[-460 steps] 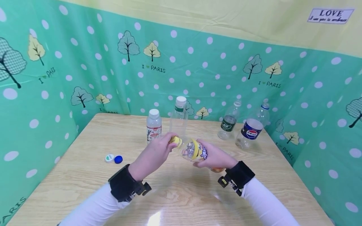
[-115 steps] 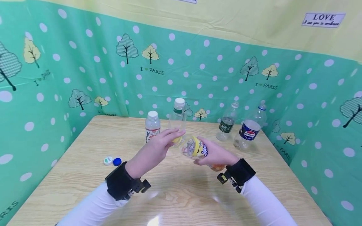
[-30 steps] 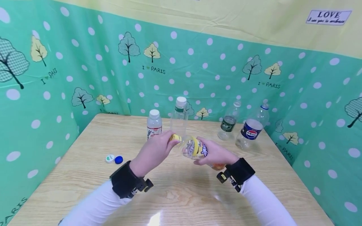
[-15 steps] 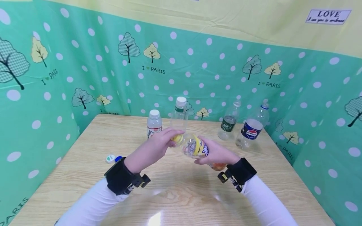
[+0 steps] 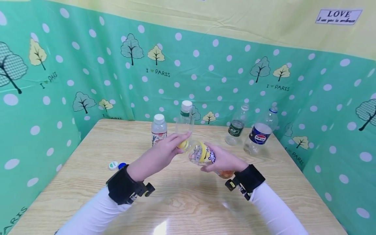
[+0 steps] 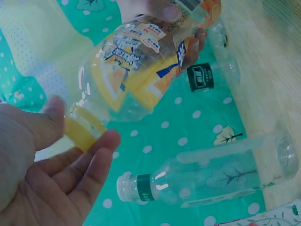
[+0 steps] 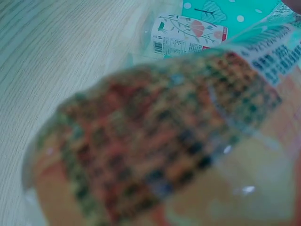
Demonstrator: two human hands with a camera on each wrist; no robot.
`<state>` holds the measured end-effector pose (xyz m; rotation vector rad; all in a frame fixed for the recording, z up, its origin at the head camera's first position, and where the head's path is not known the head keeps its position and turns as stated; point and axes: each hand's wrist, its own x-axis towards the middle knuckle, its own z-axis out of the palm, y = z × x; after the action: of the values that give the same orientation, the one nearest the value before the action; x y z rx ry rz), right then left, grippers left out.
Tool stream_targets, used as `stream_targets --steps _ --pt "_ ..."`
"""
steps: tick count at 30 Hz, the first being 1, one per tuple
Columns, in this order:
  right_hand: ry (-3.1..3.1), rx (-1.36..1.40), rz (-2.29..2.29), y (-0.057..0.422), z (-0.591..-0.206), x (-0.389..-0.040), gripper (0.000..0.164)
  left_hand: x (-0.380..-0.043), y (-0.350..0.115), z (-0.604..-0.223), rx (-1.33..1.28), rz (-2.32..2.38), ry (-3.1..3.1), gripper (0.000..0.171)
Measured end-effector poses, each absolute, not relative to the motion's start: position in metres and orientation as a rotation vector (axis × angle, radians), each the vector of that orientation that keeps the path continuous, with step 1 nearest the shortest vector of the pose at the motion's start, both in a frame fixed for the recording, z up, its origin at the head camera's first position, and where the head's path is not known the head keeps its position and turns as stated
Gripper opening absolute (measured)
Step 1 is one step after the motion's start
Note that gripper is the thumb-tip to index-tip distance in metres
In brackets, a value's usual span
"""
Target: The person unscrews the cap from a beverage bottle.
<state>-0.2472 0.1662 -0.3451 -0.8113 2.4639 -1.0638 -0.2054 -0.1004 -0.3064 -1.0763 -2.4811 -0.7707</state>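
My right hand grips a clear plastic bottle with a yellow and orange label, tilted above the table with its neck to the left. At the neck sits a yellow cap, which thumb and fingers of my left hand pinch from either side. Blurred in the right wrist view, the bottle's label covers most of the picture. Just behind the hands stand a tall clear bottle with a white cap and a shorter white-capped bottle with a floral label.
On the wooden table, a white cap and a blue cap lie at the left. Back right are a capless-looking bottle with a dark green label and a Pepsi bottle. A green patterned curtain hangs behind.
The left hand's fingers have shifted round the yellow cap, loosening and gripping again as the wrist turns. The right hand and the bottle stay nearly in place.
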Motion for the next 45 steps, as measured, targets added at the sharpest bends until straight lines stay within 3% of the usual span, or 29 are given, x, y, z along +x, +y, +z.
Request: stream_targets --steps 3,8,12,18,21,26,31,45 --pt "2.452 -0.814 -1.061 0.167 -0.343 -0.247 0.067 -0.206 -0.101 -0.305 -1.119 -0.76 -2.445 0.048" --pt "2.487 -0.775 -1.018 0.167 -0.341 -0.247 0.076 -0.205 -0.093 -0.308 -0.915 -0.718 -2.529 0.015" --pt "2.494 -0.791 -1.008 0.167 -0.342 -0.247 0.072 -0.202 -0.089 -0.313 -0.81 -0.716 -2.543 0.029" --pt "2.439 -0.835 -1.069 0.165 -0.34 -0.248 0.064 -0.204 -0.095 -0.31 -0.992 -0.889 -2.385 0.055" --pt "2.436 -0.84 -1.072 0.165 -0.338 -0.248 0.065 -0.205 -0.099 -0.307 -1.057 -0.9 -2.32 0.051" --pt "2.471 -0.814 -1.028 0.165 -0.338 -0.247 0.068 -0.204 -0.096 -0.308 -0.917 -0.853 -2.432 0.025" --pt "2.516 -0.756 -0.959 0.164 -0.343 -0.245 0.073 -0.201 -0.09 -0.311 -0.791 -0.831 -2.565 0.029" --pt "2.47 -0.754 -1.029 0.168 -0.343 -0.246 0.069 -0.205 -0.096 -0.311 -0.923 -0.907 -2.431 0.037"
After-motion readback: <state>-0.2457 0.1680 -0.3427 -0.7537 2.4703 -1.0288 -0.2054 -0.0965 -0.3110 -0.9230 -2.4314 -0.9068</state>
